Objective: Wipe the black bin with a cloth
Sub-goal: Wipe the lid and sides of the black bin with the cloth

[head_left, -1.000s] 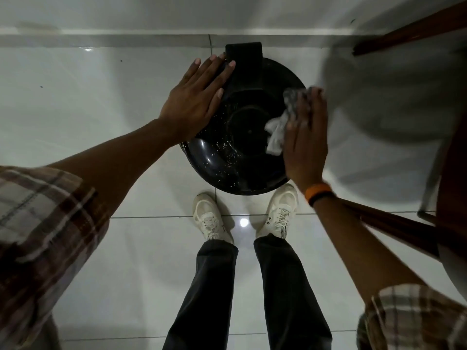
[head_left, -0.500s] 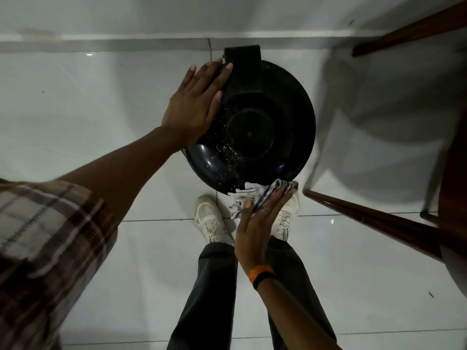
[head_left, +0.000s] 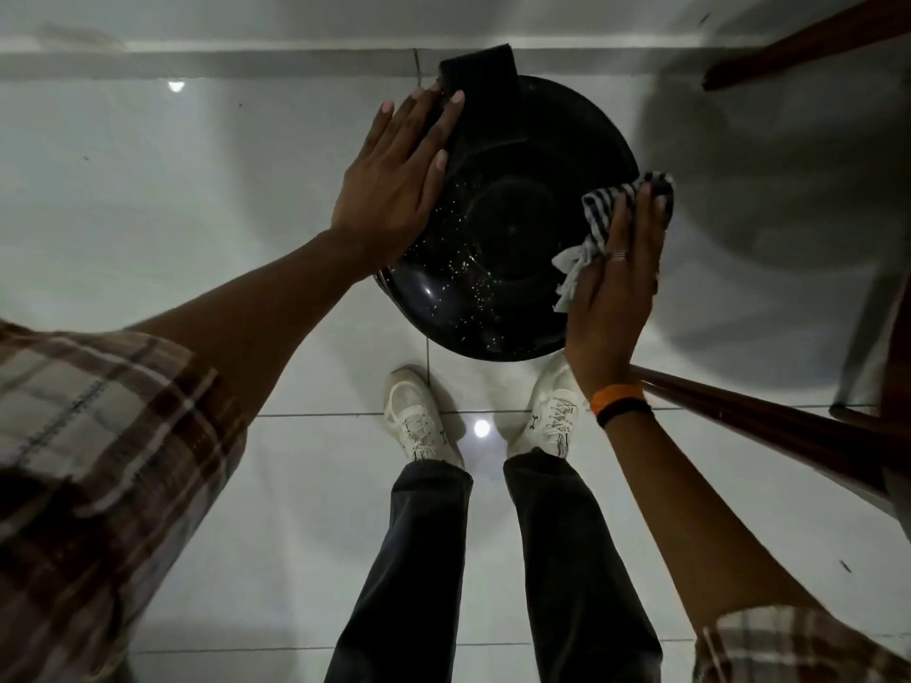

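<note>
A round black bin (head_left: 508, 229) with a glossy lid stands on the white tiled floor, right in front of my feet. Pale specks dot the lid's near left part. My left hand (head_left: 394, 179) lies flat on the lid's left side, fingers spread and reaching toward the black hinge block at the back. My right hand (head_left: 616, 283) presses a striped white and dark cloth (head_left: 606, 214) against the bin's right edge, fingers extended over it.
A dark wooden chair leg (head_left: 769, 426) slants across the floor at the right, just behind my right wrist. Another wooden bar (head_left: 808, 37) crosses the top right corner. A wall base runs behind the bin. My white shoes (head_left: 419, 421) stand just short of the bin.
My right hand carried the cloth from the bin's right side down to its near edge, then back up to the right edge. My left hand stayed on the lid.
</note>
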